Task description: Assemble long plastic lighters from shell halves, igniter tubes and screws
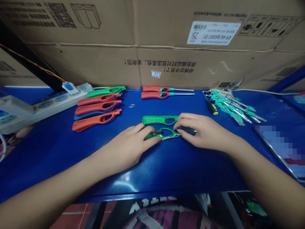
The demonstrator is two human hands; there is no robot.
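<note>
My left hand point(133, 143) is closed on the handle end of a green lighter shell point(170, 137), the kind with a long nozzle and a trigger loop. Metal and dark parts show inside this shell. Over its nozzle end, my right hand point(202, 130) pinches a slim dark tool point(189, 130) with a shiny end; its kind I cannot make out. Just behind lies another green shell half point(156, 119), its right end partly covered by my right fingers.
Red lighters point(154, 95) with metal nozzles lie at the back. Coloured shells point(96, 121) are stacked left by a power strip point(50, 103). Metal nozzles with teal parts point(232, 106) are piled right, beside a black-yellow screwdriver point(212, 107). A phone point(281, 149) lies far right; cardboard point(107, 70) stands behind.
</note>
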